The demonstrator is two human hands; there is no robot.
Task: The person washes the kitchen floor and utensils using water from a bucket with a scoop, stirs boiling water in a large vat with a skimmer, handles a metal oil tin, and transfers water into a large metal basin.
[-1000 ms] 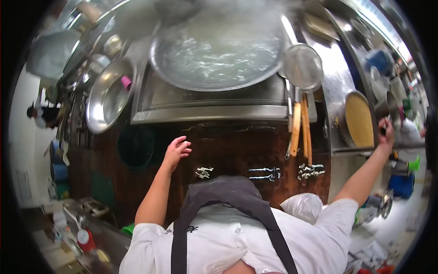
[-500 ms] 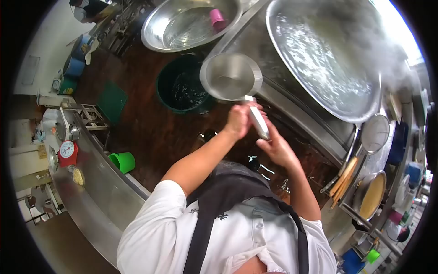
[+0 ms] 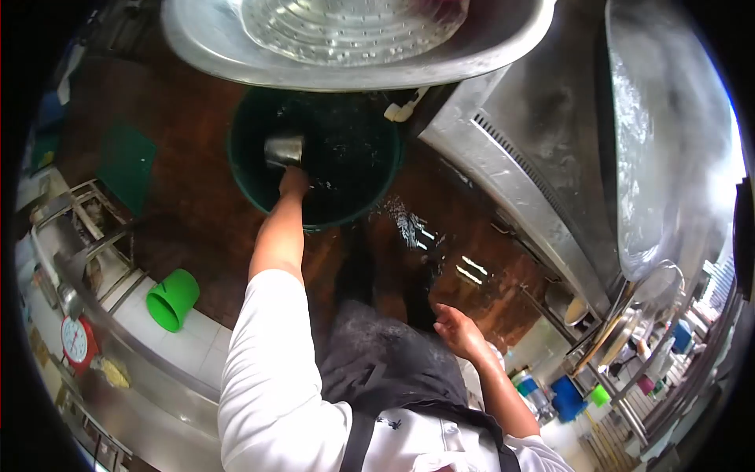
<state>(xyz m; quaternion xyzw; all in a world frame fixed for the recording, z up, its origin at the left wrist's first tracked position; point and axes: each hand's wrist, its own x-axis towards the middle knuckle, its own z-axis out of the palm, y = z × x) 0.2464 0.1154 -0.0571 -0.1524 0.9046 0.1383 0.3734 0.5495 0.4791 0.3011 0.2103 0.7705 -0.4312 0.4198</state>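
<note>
My left hand [image 3: 294,182] reaches down into a large dark green tub [image 3: 236,169] on the floor, closed around the handle of a metal saucepan [image 3: 285,149]. The saucepan is tilted inside the tub, where water glints. Its handle is mostly hidden by my hand. My right hand [image 3: 464,332] hangs near my dark apron [image 3: 393,358] with its fingers apart, holding nothing. Above the tub juts a wide metal basin [image 3: 354,77] with a dotted pattern inside.
At right is a steel stove top [image 3: 527,118] with a big steaming pan [image 3: 637,236]. A wire skimmer [image 3: 659,282] lies by the pan. Left stand a bright green bucket [image 3: 174,300] and a red dial scale [image 3: 79,343]. The brown floor [image 3: 464,236] is wet.
The saucepan has gone from in front of me down into the tub with my left hand. My right hand has come away from its handle toward my body. The view has tilted and shifted.
</note>
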